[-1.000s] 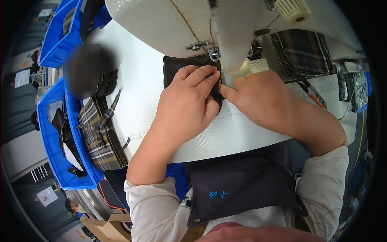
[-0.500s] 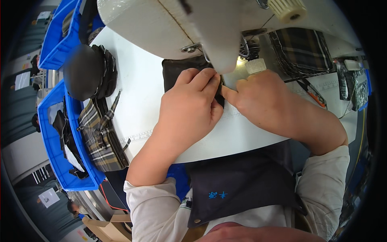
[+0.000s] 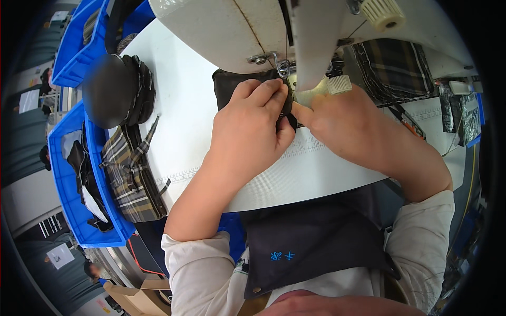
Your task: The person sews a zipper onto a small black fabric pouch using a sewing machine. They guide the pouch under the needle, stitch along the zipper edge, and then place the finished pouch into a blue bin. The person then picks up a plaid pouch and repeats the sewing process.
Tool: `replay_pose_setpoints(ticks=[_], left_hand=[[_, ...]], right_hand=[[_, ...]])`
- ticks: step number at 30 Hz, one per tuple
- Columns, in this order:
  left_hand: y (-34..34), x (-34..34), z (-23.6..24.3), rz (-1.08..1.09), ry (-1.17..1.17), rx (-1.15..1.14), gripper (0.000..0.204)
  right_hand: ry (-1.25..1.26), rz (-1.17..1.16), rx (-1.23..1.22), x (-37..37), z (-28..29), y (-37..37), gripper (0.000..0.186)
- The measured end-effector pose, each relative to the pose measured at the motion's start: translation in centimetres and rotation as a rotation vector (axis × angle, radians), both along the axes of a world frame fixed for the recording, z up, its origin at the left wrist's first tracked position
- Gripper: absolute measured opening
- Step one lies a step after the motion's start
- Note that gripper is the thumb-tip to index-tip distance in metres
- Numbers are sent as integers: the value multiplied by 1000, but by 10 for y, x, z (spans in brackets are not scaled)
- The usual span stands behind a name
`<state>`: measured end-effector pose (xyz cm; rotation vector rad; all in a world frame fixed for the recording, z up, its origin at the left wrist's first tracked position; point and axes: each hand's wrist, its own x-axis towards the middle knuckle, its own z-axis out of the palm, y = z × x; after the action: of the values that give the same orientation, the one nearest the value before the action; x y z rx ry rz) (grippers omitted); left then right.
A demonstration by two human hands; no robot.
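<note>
A dark brown, almost black fabric piece (image 3: 225,86) lies flat on the white sewing machine table, its right edge beside the presser foot of the sewing machine (image 3: 232,31). My left hand (image 3: 252,124) lies over it, fingers bent together and thumb tucked in, gripping its right edge. On the other side of that edge is my right hand (image 3: 340,121), with fingers curled and one fingertip against the cloth. The machine partly hides the fingers of this hand. A metal thread guide and the needle area stand just beyond my left fingertips.
Left of me are a stack of dark round pieces (image 3: 113,92), folded plaid cloth (image 3: 132,181) and a blue bin (image 3: 66,203) holding dark cloth. On the right lie plaid pieces (image 3: 395,68), orange-handled snips (image 3: 414,126) and dark plastic-wrapped packets (image 3: 466,116). A ruler strip (image 3: 300,150) crosses the table.
The view has shifted, so the machine head appears further right and more of the presser foot area shows. Both hands stay at the dark fabric's edge, with the left thumb slightly higher.
</note>
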<state>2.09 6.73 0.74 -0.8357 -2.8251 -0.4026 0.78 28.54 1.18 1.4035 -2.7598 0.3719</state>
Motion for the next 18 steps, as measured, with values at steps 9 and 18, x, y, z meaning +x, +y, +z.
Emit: replay_pose_setpoints(ticks=[9,18], left_hand=[[-19,5,10,-121,-206,88,68],[-16,1,13,-159,-55,-15,52]], right_hand=[[275,185,155,38,-6,-15,33],[247,143,117,46,-13,-17,38]])
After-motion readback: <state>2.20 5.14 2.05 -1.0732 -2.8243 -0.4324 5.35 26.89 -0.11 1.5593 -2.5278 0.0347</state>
